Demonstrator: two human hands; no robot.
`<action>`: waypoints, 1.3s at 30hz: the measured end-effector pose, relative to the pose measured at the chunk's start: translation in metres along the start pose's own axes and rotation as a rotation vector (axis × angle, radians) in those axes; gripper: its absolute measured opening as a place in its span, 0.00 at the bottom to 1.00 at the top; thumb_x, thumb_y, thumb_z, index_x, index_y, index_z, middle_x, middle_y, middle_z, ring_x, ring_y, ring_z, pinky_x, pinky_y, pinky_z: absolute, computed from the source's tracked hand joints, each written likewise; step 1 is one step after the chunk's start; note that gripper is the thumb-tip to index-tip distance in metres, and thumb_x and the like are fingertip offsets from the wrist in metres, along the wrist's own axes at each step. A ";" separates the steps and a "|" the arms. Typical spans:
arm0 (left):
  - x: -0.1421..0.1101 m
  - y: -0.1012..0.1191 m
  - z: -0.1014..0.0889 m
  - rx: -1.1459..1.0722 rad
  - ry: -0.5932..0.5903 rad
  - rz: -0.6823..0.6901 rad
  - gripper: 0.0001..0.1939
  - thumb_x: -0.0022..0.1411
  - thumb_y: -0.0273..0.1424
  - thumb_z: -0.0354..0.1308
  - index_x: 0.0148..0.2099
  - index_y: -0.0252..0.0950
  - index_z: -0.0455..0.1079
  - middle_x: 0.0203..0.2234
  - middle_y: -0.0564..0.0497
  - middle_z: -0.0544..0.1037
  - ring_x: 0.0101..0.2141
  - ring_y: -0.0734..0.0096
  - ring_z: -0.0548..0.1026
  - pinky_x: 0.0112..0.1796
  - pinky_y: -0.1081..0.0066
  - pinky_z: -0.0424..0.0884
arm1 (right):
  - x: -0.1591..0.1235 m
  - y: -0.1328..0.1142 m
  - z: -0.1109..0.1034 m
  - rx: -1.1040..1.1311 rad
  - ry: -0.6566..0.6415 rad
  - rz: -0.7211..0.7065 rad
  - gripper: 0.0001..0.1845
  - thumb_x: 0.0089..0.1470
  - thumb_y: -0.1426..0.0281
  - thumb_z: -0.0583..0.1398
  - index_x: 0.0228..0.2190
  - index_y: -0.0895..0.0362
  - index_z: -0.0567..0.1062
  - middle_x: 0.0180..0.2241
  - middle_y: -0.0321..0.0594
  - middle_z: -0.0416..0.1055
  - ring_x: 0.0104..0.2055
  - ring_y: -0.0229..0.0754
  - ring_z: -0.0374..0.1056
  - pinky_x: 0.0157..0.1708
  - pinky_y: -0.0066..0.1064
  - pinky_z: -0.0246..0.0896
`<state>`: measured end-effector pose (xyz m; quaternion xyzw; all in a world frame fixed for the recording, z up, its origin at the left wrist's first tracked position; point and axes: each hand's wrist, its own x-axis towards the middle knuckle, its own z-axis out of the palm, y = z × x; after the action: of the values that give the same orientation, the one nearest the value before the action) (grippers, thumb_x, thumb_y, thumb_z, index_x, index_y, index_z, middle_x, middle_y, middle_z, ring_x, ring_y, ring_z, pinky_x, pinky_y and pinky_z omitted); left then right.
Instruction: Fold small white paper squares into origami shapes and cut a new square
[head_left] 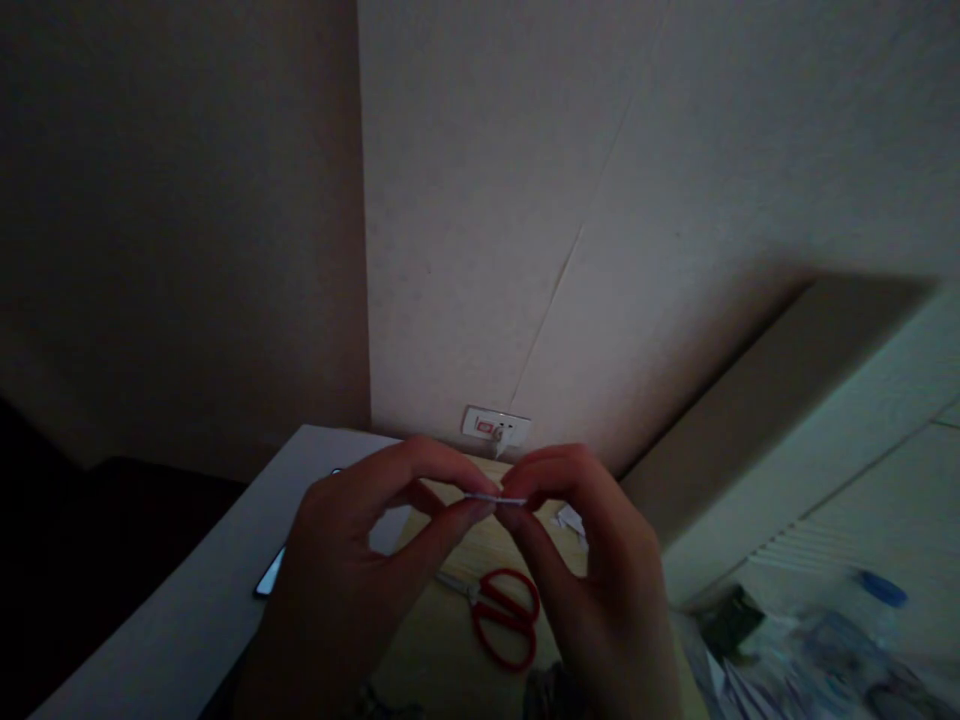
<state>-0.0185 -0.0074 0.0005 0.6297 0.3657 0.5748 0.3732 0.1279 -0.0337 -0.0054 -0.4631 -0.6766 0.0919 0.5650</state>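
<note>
- As it is seen edge-on, the thin pale strip (496, 499) shows little of its faces; location, mid-scene, above the wooden tabletop (435, 645).
- Left hand (352, 550): thumb and forefinger pinching the strip's left part.
- Right hand (604, 545): thumb and fingertips pinching its right part, tips almost meeting the left's.
- Red-handled scissors (475, 594): on the tabletop, nearer than the strip.
- Handling, as judged: light, even pressure, both pinches level; more light would help show the edges.
</note>
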 end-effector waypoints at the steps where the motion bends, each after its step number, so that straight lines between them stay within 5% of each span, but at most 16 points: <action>1: 0.000 -0.001 0.000 -0.018 0.015 -0.001 0.09 0.53 0.25 0.66 0.28 0.46 0.77 0.24 0.65 0.81 0.26 0.80 0.77 0.31 0.84 0.71 | 0.000 0.000 0.000 0.000 -0.008 0.005 0.07 0.56 0.78 0.62 0.30 0.54 0.73 0.30 0.30 0.73 0.33 0.32 0.69 0.34 0.21 0.64; 18: 0.000 -0.004 0.006 -0.103 0.011 -0.103 0.09 0.51 0.25 0.66 0.28 0.48 0.78 0.24 0.63 0.79 0.27 0.79 0.77 0.32 0.85 0.71 | -0.005 0.002 -0.001 -0.007 0.021 0.029 0.09 0.55 0.76 0.65 0.26 0.53 0.72 0.27 0.27 0.72 0.30 0.31 0.69 0.31 0.20 0.60; 23: -0.003 -0.002 0.010 -0.144 0.089 -0.141 0.09 0.49 0.24 0.66 0.28 0.47 0.78 0.24 0.63 0.79 0.27 0.80 0.76 0.31 0.86 0.72 | -0.002 -0.001 -0.003 0.006 0.011 0.062 0.09 0.54 0.75 0.65 0.25 0.54 0.73 0.24 0.27 0.71 0.27 0.30 0.68 0.29 0.18 0.61; 31: 0.003 -0.006 0.004 -0.118 -0.002 -0.054 0.09 0.52 0.24 0.65 0.28 0.47 0.78 0.24 0.65 0.81 0.25 0.84 0.77 0.29 0.90 0.70 | 0.000 -0.001 -0.001 0.020 -0.022 0.083 0.06 0.53 0.77 0.65 0.28 0.55 0.75 0.25 0.27 0.74 0.28 0.30 0.69 0.29 0.18 0.62; 39: 0.005 -0.005 0.002 -0.170 0.005 -0.065 0.09 0.54 0.24 0.64 0.28 0.45 0.77 0.26 0.63 0.81 0.30 0.79 0.79 0.33 0.84 0.74 | 0.001 0.001 0.002 0.009 0.010 0.068 0.06 0.56 0.74 0.62 0.27 0.54 0.75 0.24 0.28 0.74 0.28 0.30 0.70 0.29 0.17 0.63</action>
<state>-0.0164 -0.0010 -0.0015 0.5821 0.3370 0.5928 0.4429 0.1268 -0.0313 -0.0065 -0.4837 -0.6574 0.1117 0.5669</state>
